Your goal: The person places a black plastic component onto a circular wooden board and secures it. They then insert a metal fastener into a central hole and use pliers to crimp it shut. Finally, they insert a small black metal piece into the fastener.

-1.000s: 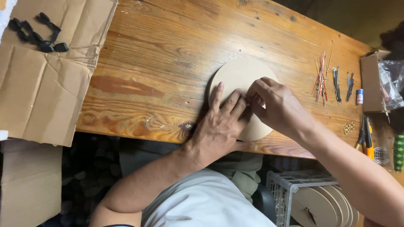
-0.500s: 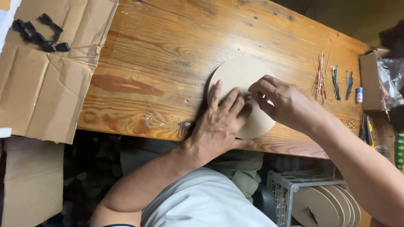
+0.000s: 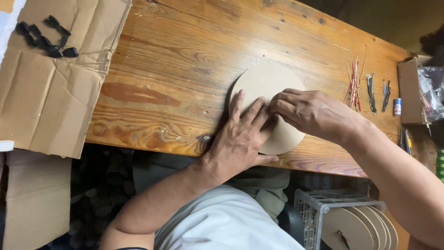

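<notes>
A pale beige round disc [image 3: 266, 85] is seen on an orange-brown tabletop [image 3: 194, 60] marked with darker grain lines, knots and a reddish stain. Plain tan cardboard [image 3: 46, 102] is spread at one end, with small glossy black pieces [image 3: 44, 39] scattered on it. A bundle of thin red and straw-coloured sticks [image 3: 355, 83] is shown beside dark grey metal tools [image 3: 371, 92]. More beige discs [image 3: 360, 229] are stacked in a light grey crate [image 3: 310, 208] below. Light grey cloth [image 3: 222, 227] is worn over the lap.

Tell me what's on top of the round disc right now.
Both hands: the left hand lies flat on the disc, and the right hand has its fingertips pressed at its middle. Anything under the fingers is hidden.
</notes>
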